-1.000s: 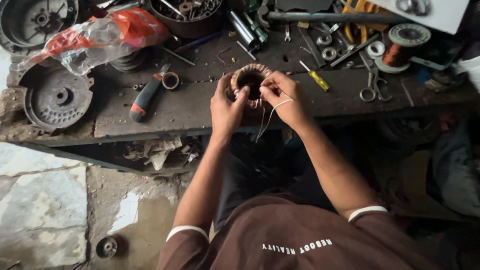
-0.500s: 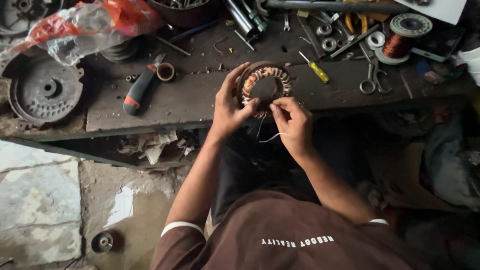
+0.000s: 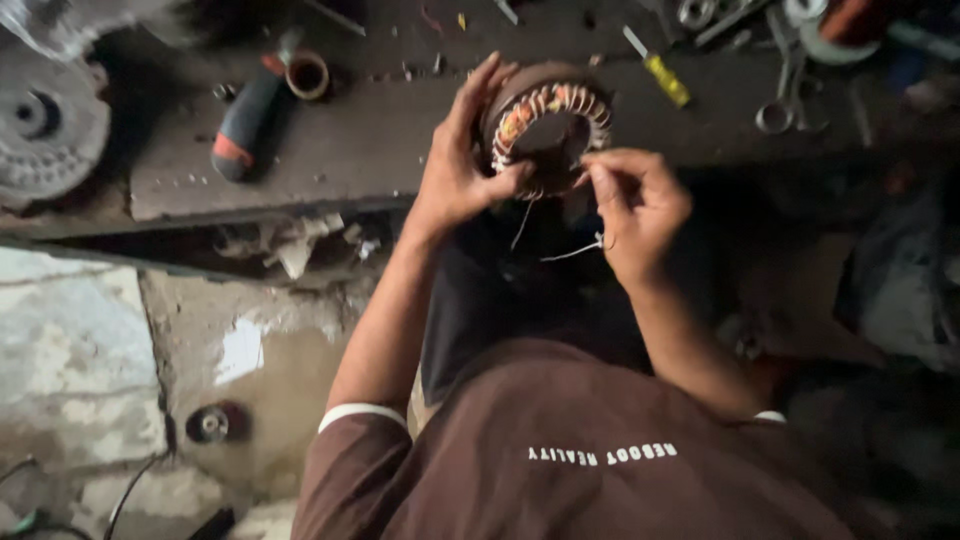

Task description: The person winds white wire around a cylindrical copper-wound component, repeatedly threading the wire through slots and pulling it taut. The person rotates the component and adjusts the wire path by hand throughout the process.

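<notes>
Nearest, the right hand (image 3: 640,205) pinches a pale thread (image 3: 572,252) between pressed-together fingers, at four o'clock of the stator (image 3: 545,125). The left hand (image 3: 462,165), fingers spread, grips the stator's nine o'clock side at the tabletop (image 3: 350,150) edge. Lacing the winding seems underway; drawing the thread taut calls for a steady hold. A screwdriver (image 3: 660,75) lies at one o'clock.

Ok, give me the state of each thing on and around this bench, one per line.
Stator: held up at the bench edge.
Left hand: gripping the stator.
Right hand: pinching a thread.
Thread: loose, hanging from the stator.
Screwdriver: lying flat.
Scissors: lying flat.
</notes>
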